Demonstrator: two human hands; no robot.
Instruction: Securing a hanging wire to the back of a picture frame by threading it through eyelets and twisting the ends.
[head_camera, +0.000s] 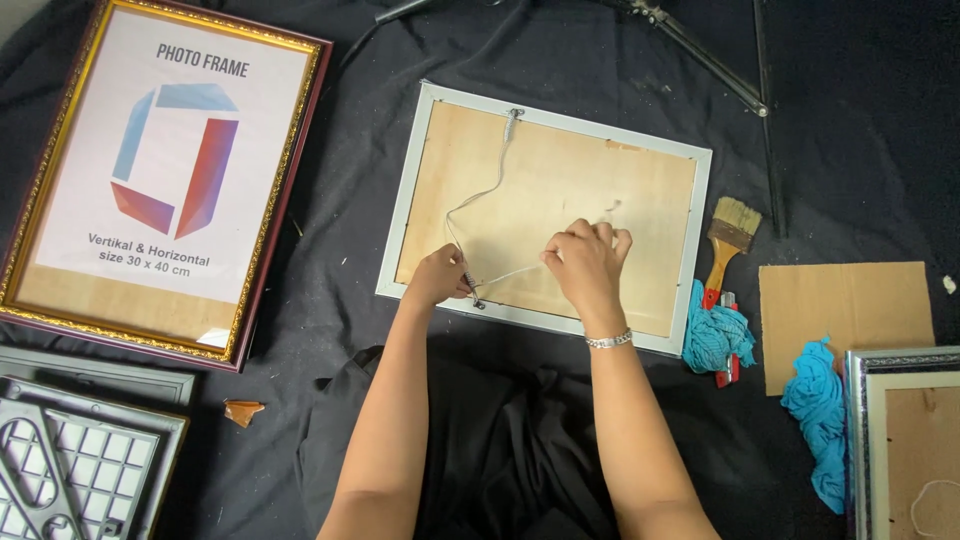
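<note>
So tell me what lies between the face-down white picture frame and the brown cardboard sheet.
A wooden-handled paintbrush and bunched blue cloth, in the head view.

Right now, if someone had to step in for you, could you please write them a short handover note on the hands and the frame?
Left hand: pinching the string at the clip on the lower edge of the white frame.
Right hand: fingers closed on the string's loose end over the brown backing.
Frame lies face down on the black cloth; paintbrush and blue rag sit to its right.
Done: string fixed at the top clip.
Left: the lower end looks not yet tied off.
</note>
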